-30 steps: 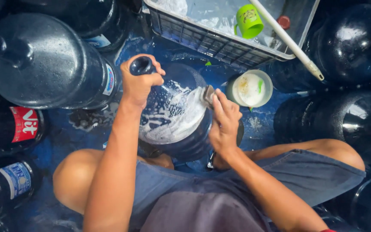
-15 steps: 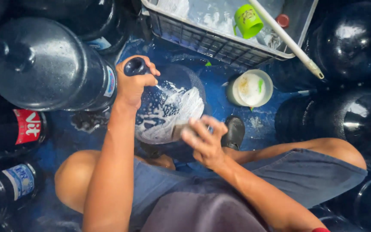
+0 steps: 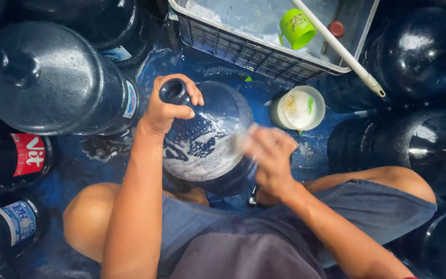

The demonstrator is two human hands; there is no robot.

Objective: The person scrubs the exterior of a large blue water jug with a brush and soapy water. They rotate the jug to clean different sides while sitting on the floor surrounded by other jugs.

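Between the knees, soapy jug (image 3: 207, 150) tilts, neck up-left in left hand (image 3: 167, 106).

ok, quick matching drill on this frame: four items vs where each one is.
Items:
1 green mug
2 small white tub
3 soapy jug
4 jug neck

Places:
A between the knees
B gripped by the left hand
C inside the grey crate
D on the blue floor, right of the soapy jug

Pairs: 1-C, 2-D, 3-A, 4-B
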